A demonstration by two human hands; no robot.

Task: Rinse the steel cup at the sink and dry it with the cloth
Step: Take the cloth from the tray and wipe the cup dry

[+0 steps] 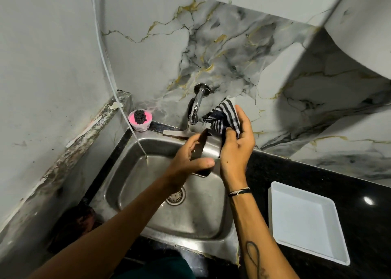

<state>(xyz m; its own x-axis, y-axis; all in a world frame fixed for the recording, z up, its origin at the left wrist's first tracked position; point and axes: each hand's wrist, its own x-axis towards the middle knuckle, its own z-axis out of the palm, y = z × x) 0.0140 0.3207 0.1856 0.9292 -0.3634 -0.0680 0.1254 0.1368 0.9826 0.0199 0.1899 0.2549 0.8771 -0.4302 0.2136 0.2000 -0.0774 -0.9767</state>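
Over the steel sink (135,185), my left hand (188,160) grips the steel cup (208,147) around its lower body, tilted with its mouth toward the wall. My right hand (237,143) holds the black-and-white striped cloth (224,115) bunched against the cup's upper rim, fingers pressing the cloth into or over the mouth. Part of the cup is hidden by both hands. The tap (195,107) stands just left of the cloth, and no water is seen running.
A pink soap tub (140,120) with a dark scrubber sits at the sink's back left corner. A thin white hose (110,77) hangs down into the basin. A white square tray (304,221) lies on the black counter (359,204) to the right. The drain (176,196) is below my hands.
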